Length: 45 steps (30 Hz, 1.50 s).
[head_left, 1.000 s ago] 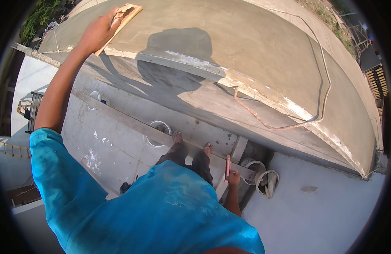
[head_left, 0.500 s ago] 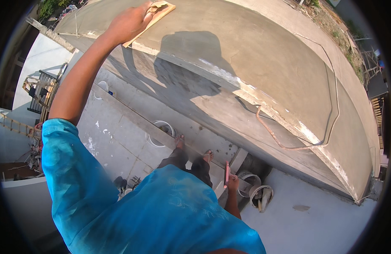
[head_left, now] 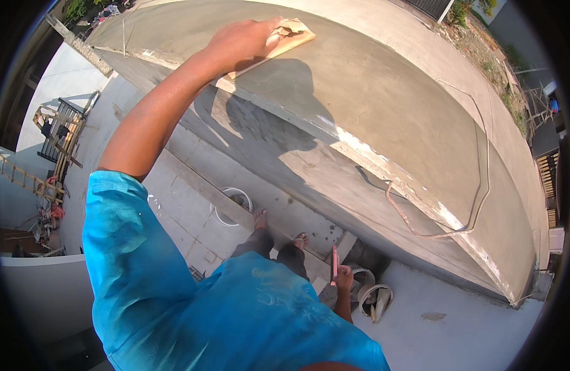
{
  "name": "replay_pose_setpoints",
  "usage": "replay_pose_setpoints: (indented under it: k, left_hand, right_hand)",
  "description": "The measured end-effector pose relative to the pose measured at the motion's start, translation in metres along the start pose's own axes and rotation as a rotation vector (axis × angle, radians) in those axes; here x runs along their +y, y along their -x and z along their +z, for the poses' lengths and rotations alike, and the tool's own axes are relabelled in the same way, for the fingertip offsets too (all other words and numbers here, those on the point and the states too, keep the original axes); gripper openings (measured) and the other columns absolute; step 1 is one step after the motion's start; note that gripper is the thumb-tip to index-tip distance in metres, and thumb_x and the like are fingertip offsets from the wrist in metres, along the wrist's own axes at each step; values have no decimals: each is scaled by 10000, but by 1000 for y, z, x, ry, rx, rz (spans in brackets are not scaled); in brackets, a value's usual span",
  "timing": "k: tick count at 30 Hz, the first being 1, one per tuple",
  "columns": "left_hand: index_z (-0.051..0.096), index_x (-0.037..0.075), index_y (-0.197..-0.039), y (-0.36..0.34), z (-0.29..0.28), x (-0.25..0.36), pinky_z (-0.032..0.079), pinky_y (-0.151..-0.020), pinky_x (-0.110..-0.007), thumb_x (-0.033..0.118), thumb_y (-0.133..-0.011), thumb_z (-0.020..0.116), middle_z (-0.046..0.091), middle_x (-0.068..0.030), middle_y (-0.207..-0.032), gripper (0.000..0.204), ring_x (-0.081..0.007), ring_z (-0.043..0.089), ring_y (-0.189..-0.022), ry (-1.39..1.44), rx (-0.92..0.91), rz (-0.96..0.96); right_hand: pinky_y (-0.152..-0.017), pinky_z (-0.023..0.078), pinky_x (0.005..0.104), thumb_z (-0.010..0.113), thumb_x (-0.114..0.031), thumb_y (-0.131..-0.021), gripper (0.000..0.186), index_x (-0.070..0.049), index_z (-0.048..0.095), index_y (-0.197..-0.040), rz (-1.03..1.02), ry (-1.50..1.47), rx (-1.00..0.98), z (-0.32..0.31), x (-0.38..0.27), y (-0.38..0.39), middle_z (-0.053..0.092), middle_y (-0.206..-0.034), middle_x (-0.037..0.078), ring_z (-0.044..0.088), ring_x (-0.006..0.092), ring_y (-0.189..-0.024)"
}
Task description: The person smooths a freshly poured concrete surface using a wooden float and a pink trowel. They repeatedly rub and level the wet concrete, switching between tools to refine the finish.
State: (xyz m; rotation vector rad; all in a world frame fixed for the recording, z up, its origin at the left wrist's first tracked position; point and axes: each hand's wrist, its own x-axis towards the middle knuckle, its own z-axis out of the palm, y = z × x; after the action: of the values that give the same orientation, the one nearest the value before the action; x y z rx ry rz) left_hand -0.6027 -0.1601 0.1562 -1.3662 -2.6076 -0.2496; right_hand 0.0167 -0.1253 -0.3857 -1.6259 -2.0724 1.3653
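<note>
My left hand is closed around the handle of a pale wooden plastering float, at the upper middle. The float lies flat on the smooth grey-brown cement top of a wide ledge, reaching to its rough, white-flecked front edge. Low at my right side, well below the ledge, my right hand grips a thin, flat, pinkish-red tool held upright. It shows edge-on, so its exact kind is unclear. My shadow falls across the ledge and its front wall.
My feet rest on a narrow plank. A white bucket sits partly under it; another bucket holding tools stands beside my right hand. A bent metal rod sticks out over the ledge. Wooden frames lean at the far left.
My left hand has slid the float rightward along the ledge top, and my left arm has followed. The right hand still holds the pinkish-red tool low at my side. The view has shifted slightly.
</note>
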Motion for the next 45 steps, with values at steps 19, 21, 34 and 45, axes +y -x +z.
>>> replay_pose_setpoints:
  k: [19,21,34,45]
  left_hand:
    - [571,-10,-1179,-103,34,49,521,-764,-513,267,-984,501,690,-257,-920,346,-426,672,-871,-52,35,178]
    - [691,-42,-931,-111,52,91,531,-730,-524,271,-961,500,671,-314,-879,367,-455,672,-827,65,92,337]
    - [516,105,-1378,-58,18,211,503,-789,-503,281,-987,514,697,-238,-981,429,-420,661,-898,59,-26,483]
    - [576,71,-1303,-36,16,171,523,-712,-468,292,-977,552,710,-203,-902,394,-390,673,-792,37,-22,490]
  right_hand:
    - [-791,531,456,718,-257,-765,248,-105,709,-961,285,3,-22,36,49,64,680,-979,128,676,349,-938]
    - [-723,533,431,715,-275,-789,264,-78,705,-966,207,113,-38,32,51,57,684,-900,145,683,311,-833]
    - [-791,539,451,739,-318,-760,296,-93,697,-947,148,94,16,9,9,50,715,-859,184,701,366,-858]
    - [-825,532,442,714,-333,-788,292,-87,715,-946,397,64,-1,6,20,59,714,-952,209,703,342,-935]
